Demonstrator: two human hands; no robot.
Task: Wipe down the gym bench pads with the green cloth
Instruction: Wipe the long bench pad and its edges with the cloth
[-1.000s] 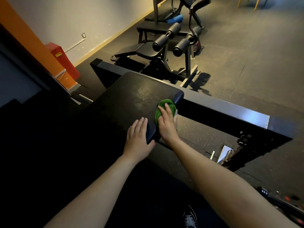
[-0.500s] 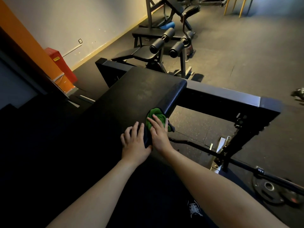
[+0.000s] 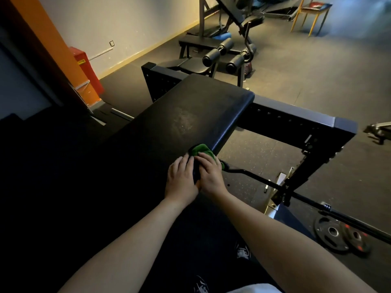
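In the head view, a black bench pad is running from the dark lower left up toward the centre of the frame, its rounded right edge catching the light. The green cloth is sitting bunched on that right edge, just below the middle of the picture. The right hand is lying over the near part of the cloth, its fingers curving down onto it and pressing it against the pad's edge. The left hand is resting flat on the pad just beside the right one, fingers relaxed and loosely spread, grasping nothing.

A thin black barbell is crossing the floor from under the pad toward the lower right, where weight plates are lying. A roller-pad machine is standing at upper centre, a red box against the wall at upper left, and a yellow-legged chair at upper right.
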